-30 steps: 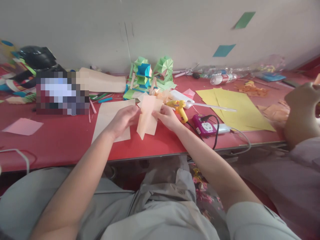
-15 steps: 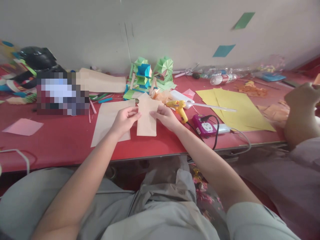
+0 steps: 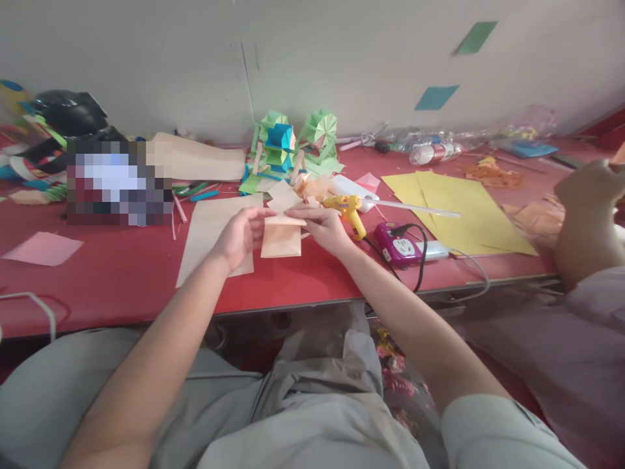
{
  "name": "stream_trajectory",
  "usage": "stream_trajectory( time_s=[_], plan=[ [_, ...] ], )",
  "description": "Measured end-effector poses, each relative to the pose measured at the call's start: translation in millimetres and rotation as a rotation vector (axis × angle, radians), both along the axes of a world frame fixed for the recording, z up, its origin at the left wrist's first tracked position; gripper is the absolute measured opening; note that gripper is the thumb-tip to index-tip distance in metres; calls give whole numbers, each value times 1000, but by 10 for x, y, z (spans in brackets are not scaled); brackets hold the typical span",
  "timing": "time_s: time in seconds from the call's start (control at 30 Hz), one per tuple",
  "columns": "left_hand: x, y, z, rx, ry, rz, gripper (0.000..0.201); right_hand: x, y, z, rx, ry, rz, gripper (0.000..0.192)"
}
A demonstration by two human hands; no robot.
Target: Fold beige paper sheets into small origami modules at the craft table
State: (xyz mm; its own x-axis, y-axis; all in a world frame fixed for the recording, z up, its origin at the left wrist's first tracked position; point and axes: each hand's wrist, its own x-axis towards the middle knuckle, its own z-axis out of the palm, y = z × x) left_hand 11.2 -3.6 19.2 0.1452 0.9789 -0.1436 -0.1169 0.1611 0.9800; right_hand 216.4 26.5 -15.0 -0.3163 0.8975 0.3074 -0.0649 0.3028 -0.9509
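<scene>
red tabletop is carrying paper scraps, a yellow glue gun and a purple power strip. both hands are pinching a folded peach paper sheet just above it: the left hand is gripping its left edge, the right hand is holding its top fold.

Craft room, paper-making place. Long red table against plain white wall. Table full of craft stuff: yellow paper sheets, pink paper square, tan paper sheets, paper scraps. Finished folded paper models, green and blue, stand at back. Yellow glue gun plugged into purple power strip. Green paper piece and blue paper piece stuck on wall. Another person's arm at same table.
</scene>
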Motion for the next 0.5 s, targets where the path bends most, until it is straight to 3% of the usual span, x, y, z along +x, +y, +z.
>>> stream_trajectory(
  time_s=[0.17, 0.3, 0.5],
  plan=[
    [-17, -12, -33, 63, 45, -71, 60, -22, -24, 27, -70, -34, -11, 35],
    [-38, -10, -107, 146, 94, -100, 48, -25, -19, 40, -75, -18, 0, 39],
    [-35, 27, -167, 164, 137, -8, 39, -32, -20, 30, -90, -12, 97, 45]
  ],
)
